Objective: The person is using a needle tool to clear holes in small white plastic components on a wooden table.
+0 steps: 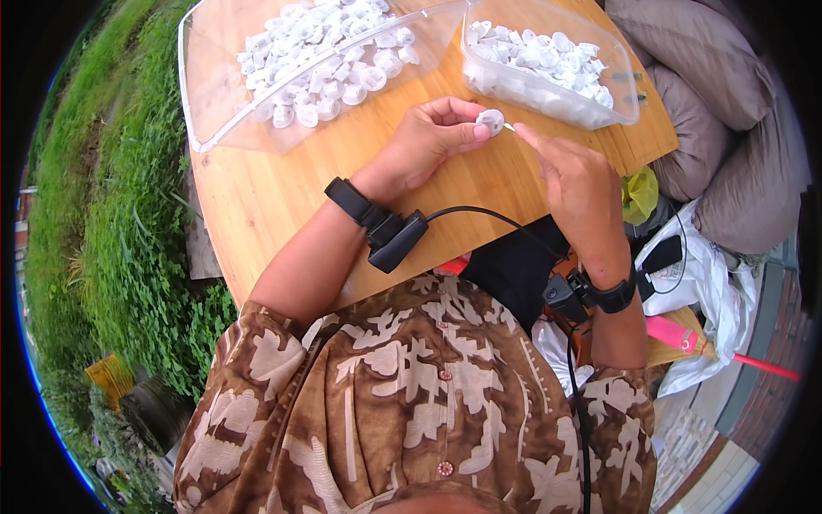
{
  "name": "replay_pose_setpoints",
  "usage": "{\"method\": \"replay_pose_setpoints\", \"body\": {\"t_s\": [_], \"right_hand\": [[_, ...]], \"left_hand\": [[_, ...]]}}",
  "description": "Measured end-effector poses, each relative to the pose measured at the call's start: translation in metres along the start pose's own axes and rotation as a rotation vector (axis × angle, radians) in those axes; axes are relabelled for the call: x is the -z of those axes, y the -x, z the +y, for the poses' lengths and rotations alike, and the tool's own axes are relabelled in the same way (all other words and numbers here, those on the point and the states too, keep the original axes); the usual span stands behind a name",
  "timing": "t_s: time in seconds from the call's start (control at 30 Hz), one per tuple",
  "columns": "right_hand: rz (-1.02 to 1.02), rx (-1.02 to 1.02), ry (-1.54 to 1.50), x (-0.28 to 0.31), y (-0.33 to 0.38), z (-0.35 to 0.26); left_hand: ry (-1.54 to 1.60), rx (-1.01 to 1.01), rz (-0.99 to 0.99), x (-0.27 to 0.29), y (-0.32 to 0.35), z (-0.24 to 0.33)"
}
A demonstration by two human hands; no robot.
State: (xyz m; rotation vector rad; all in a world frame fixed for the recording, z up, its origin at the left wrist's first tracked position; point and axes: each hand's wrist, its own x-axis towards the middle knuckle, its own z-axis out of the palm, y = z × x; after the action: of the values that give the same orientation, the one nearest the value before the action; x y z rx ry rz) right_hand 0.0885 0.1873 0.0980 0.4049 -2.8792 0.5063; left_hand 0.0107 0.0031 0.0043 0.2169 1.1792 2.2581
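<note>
Parts in the left tub and the right tub, on the table.

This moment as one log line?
Left hand: pinches round white plastic piece | Right hand: touches small white bit | Tan wooden table: two clear plastic tubs, white pieces inside

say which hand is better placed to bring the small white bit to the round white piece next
Probably the right hand: it seems to hold the small white bit, just beside the round white piece. The left hand pinches that piece between thumb and fingers, so it suits steadying.
</note>
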Motion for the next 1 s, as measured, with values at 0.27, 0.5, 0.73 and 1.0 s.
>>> {"method": "replay_pose_setpoints", "body": {"t_s": [0.27,0.5,0.73,1.0], "right_hand": [[-0.016,0.028,0.010,-0.0013,-0.0042,-0.0002],[-0.015,0.041,0.012,-0.0036,-0.0051,0.0011],[-0.066,0.030,-0.002,-0.0004,-0.0070,0.0016],[-0.072,0.011,-0.085,0.0011,-0.0065,0.0023]], "left_hand": [[-0.022,0.007,-0.038,-0.0007,-0.0003,0.0009],[-0.087,-0.016,-0.054,0.0013,-0.0012,-0.0024],[-0.126,-0.033,-0.050,0.0004,-0.0008,-0.0036],[-0.096,-0.017,-0.030,-0.0015,0.0003,-0.0003]]}}
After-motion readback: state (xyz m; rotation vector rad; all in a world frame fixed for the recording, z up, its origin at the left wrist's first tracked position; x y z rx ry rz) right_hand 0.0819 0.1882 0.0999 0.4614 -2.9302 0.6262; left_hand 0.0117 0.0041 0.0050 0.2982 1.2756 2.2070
